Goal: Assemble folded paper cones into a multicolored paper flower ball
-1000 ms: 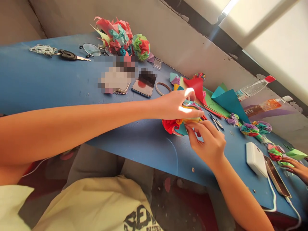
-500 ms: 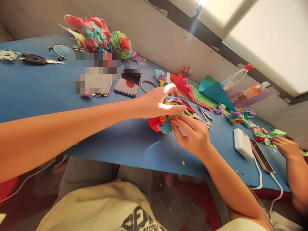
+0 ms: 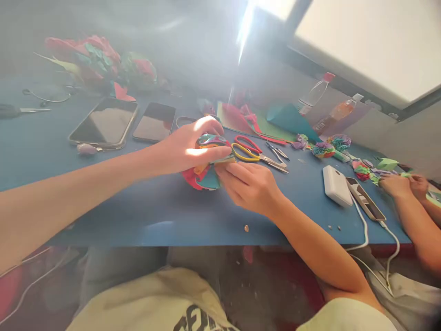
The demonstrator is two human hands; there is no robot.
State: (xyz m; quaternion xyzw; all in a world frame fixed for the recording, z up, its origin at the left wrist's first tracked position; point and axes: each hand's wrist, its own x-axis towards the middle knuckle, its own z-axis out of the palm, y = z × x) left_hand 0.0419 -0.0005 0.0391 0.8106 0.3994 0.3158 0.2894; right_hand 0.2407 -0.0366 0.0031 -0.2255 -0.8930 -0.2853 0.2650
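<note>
A ball-shaped paper flower (image 3: pixel 208 178) of curled red, teal, orange and purple paper is held just above the blue table (image 3: pixel 138 216). My left hand (image 3: pixel 196 147) curves over its top and far side, thumb along the near edge, gripping it. At the flower's right side, my right hand (image 3: pixel 253 186) pinches its paper edge with fingers pressed together; the fingertips are partly hidden. Scissors (image 3: pixel 260 156) with red and yellow handles lie just beyond my right hand, blades pointing right. Next to them lies a small pair of metal compasses (image 3: pixel 276 151).
Two phones (image 3: pixel 105 122) lie at the left, near a crumpled-paper bouquet (image 3: pixel 93 57). Coloured paper sheets (image 3: pixel 272 131) and two bottles (image 3: pixel 315 94) are at the back. A white power bank (image 3: pixel 336 185) with a cable lies right. Another person's hands (image 3: pixel 396 184) work at the far right.
The view has shifted, so table things sit further left, and glare now washes over the upper left. The scissors' handles show more fully. Both my hands still hold the flower. The other person's second hand shows.
</note>
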